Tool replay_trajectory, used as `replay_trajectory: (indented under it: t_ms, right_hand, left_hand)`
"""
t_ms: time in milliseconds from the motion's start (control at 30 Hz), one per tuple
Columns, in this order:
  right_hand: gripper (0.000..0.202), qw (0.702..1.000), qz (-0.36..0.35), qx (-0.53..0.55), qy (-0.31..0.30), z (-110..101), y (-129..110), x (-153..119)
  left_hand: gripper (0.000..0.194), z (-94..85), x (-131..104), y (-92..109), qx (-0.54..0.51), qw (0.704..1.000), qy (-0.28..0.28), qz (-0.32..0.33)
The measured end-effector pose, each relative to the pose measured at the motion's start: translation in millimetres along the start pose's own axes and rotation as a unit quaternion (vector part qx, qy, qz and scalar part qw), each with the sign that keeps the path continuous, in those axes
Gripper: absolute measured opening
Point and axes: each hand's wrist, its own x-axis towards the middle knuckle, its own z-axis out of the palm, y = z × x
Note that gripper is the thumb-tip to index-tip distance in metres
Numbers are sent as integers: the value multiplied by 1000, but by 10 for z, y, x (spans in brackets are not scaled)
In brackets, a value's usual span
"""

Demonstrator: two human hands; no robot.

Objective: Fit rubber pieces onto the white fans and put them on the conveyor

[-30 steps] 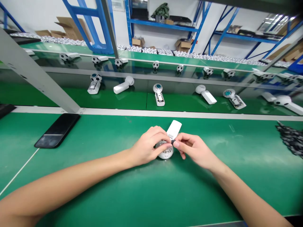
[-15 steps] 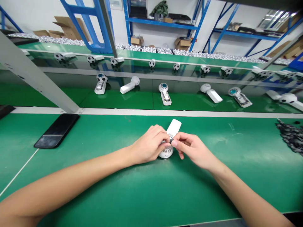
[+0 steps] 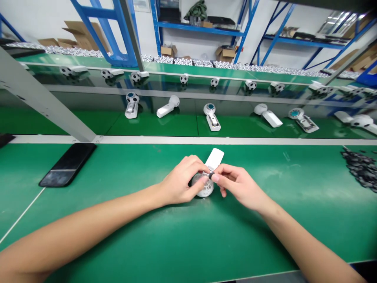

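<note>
A white device with a round slotted head [image 3: 207, 189] and a flat white handle [image 3: 215, 158] lies on the green table in front of me. My left hand [image 3: 184, 181] grips the round head from the left, thumb on top and fingers at its upper edge. From the right, my right hand [image 3: 238, 184] pinches a small black piece [image 3: 211, 175] between thumb and forefinger, at the joint of head and handle. The two hands' fingertips are almost touching there.
A black phone [image 3: 68, 165] lies at the left. Small black parts [image 3: 361, 169] are heaped at the right. Behind a white rail [image 3: 165, 140], several white devices [image 3: 213, 122] lie on a green belt, below a glass shelf with football-patterned devices [image 3: 184, 79].
My left thumb and fingers have spread slightly, showing more of the round head. The devices on the belt have shifted right relative to the rail, and those on the glass shelf slightly left.
</note>
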Motion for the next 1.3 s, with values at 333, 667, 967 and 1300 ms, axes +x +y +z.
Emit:
replay_trajectory:
  t_ms: [333,667,967,1300]
  right_hand:
    - [35,1000,10,-5,1,-3,-10,-1]
    - [30,1000,22,-14,-16,40,34,-3]
    - [32,999,-24,-32,36,-56,-30,4]
    - [35,995,-36,-61,70,-267,-60,-12]
  left_hand:
    - [18,-32,5,-71,81,994,13,66]
    - [10,-61,55,-75,136,986,2,99]
    - [36,-17,118,65,193,978,-66,-42]
    - [60,-30,102,3,9,929,-140,-342]
